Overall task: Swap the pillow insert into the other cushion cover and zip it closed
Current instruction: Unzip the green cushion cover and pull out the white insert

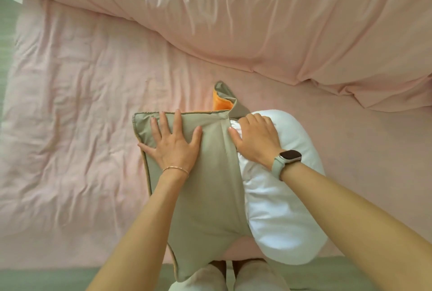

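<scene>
A beige cushion cover [210, 192] with piped edges lies on the pink bed sheet [70, 127], its open side facing right. My left hand [174, 144] presses flat on the cover's upper part, fingers spread. A white pillow insert [280, 209] lies along the cover's right side, part of it inside the opening. My right hand [254, 137] presses on the insert's top end at the cover's opening; its fingertips are hidden in the fabric. An orange cushion cover [221, 103] peeks out from behind the beige one's far edge.
A bunched pink duvet [257, 21] fills the far half of the bed. The bed's near edge [70, 276] is green-grey, with my knees [233, 276] against it. A watch sits on my right wrist, a thin bracelet on my left.
</scene>
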The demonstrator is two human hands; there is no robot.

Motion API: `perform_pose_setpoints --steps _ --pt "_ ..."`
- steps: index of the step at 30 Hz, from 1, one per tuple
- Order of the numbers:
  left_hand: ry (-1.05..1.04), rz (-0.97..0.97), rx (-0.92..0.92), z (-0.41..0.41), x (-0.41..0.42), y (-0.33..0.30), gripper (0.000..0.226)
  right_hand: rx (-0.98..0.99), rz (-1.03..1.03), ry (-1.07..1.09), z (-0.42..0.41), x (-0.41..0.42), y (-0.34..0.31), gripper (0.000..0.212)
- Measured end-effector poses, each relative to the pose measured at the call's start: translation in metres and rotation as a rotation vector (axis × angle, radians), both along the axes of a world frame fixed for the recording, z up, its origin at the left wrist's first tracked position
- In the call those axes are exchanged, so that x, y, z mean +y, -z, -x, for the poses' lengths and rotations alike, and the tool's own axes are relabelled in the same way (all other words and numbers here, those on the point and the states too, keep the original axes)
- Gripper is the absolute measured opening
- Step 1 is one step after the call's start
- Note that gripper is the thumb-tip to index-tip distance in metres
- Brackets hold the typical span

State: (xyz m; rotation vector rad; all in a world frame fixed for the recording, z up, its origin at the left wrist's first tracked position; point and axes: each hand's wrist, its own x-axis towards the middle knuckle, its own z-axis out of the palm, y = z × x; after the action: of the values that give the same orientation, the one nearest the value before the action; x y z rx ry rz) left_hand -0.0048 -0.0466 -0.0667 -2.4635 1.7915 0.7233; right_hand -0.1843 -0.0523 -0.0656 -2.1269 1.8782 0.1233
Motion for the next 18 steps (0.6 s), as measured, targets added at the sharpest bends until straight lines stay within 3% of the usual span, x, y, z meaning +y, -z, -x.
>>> perform_pose_setpoints --steps 3,9,12,18 --pt "-0.126 -0.062 0.047 -0.003 -0.01 0.006 0.061 -0.03 0.02 -0.055 0.005 0.0 0.001 0.044" --pt "-0.154 0.043 0.041 0.002 -0.014 0.017 0.034 -0.167 0.426 -0.003 0.007 0.027 -0.006 0.04" --pt "-0.2 0.132 0.1 0.0 -0.02 0.011 0.031 -0.176 0.455 0.048 0.019 0.042 -0.019 0.041" --pt "-0.082 0.213 0.117 0.012 -0.011 -0.006 0.031 -0.213 0.514 0.117 0.048 0.069 -0.043 0.047"
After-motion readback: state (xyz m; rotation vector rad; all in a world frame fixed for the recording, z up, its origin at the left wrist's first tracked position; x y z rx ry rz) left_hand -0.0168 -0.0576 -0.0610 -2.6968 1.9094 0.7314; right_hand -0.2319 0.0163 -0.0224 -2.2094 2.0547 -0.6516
